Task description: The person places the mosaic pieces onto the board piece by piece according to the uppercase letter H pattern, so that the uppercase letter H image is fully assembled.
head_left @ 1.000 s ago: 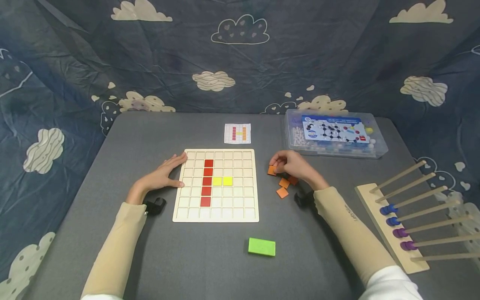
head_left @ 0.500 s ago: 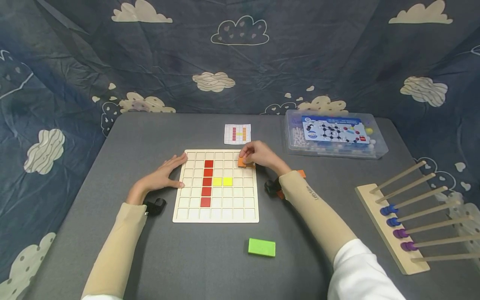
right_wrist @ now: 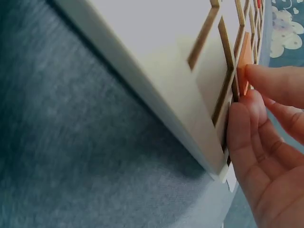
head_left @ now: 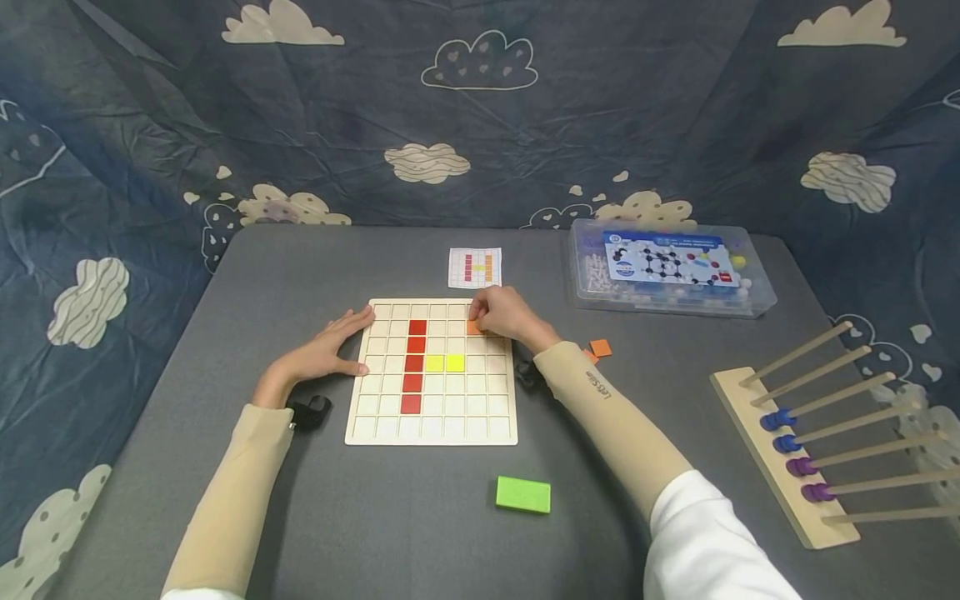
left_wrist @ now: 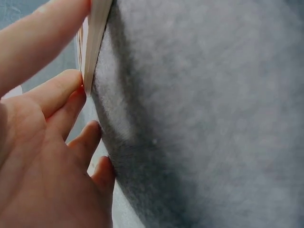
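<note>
A wooden grid board (head_left: pixel 435 429) lies on the grey table, with a column of red square tiles (head_left: pixel 414 363) and two yellow tiles (head_left: pixel 455 363) beside its middle. Along the board's left edge rests my left hand (head_left: pixel 322 350), fingers spread; in the left wrist view its fingertips touch the board's edge. My right hand (head_left: pixel 510 317) reaches over the upper right of the board and pinches an orange square tile (head_left: pixel 474 327) at a cell in the second row. The right wrist view has the orange tile (right_wrist: pixel 245 59) at the fingertips, partly sunk among the grid ridges.
Loose orange tiles (head_left: pixel 600 347) lie right of the board, partly hidden by the right sleeve. Behind the board is a pattern card (head_left: pixel 475 267). A clear plastic box (head_left: pixel 675 300) stands back right, a peg rack (head_left: pixel 787 467) at right, a green block (head_left: pixel 523 495) in front.
My right hand has picked up an orange tile from the loose pile and carried it left onto the board's upper right cells. The left hand has stayed in place.
</note>
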A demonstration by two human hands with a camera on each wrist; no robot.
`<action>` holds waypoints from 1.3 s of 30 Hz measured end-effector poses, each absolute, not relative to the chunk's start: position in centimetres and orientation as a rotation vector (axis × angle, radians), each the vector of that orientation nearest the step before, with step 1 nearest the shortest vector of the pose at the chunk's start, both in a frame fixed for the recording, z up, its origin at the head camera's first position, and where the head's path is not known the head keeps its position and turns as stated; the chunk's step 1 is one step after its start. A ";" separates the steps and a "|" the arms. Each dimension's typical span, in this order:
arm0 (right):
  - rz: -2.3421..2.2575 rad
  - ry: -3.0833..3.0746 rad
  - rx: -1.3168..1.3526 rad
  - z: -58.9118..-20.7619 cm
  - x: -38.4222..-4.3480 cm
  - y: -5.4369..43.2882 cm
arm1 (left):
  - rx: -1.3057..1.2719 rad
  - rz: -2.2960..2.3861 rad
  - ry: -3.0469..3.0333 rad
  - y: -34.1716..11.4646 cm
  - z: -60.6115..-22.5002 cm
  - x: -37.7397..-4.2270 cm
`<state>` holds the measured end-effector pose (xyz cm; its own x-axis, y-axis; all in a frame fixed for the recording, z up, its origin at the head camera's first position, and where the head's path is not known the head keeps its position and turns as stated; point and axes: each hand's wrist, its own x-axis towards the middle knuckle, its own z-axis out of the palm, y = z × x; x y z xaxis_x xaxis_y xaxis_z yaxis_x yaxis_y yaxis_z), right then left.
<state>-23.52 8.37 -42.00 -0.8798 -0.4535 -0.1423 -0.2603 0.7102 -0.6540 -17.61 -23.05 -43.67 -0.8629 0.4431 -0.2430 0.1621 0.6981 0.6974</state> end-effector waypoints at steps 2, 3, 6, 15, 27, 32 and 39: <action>-0.988 2.602 -0.560 -42.1 -23.5 8.6 | 0.470 0.970 2.514 -23.1 -43.6 -17.6; -1.022 2.586 -0.554 -42.1 -23.5 8.8 | 0.473 0.965 2.515 -23.1 -43.6 -17.6; -1.132 2.536 -0.526 -42.1 -23.4 9.7 | 0.482 0.943 2.520 -23.0 -43.5 -17.6; -1.332 2.434 -0.442 -41.4 -22.4 15.3 | 0.478 0.814 2.543 -22.5 -43.3 -17.8; -1.446 2.314 -0.223 -40.8 -20.2 24.4 | 0.508 0.787 2.568 -21.8 -43.1 -17.9; -1.490 2.319 -0.140 -41.5 -19.4 26.8 | 0.522 0.804 2.563 -21.8 -43.1 -17.9; -1.430 2.415 -0.174 -42.4 -18.4 28.5 | 0.512 0.803 2.562 -21.6 -43.0 -17.8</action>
<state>-18.42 28.52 -42.36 -0.9387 -0.2681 -0.2166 0.0610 0.4894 -0.8699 -17.83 -21.58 -42.97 -0.8505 0.4533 -0.2668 0.2201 0.7674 0.6023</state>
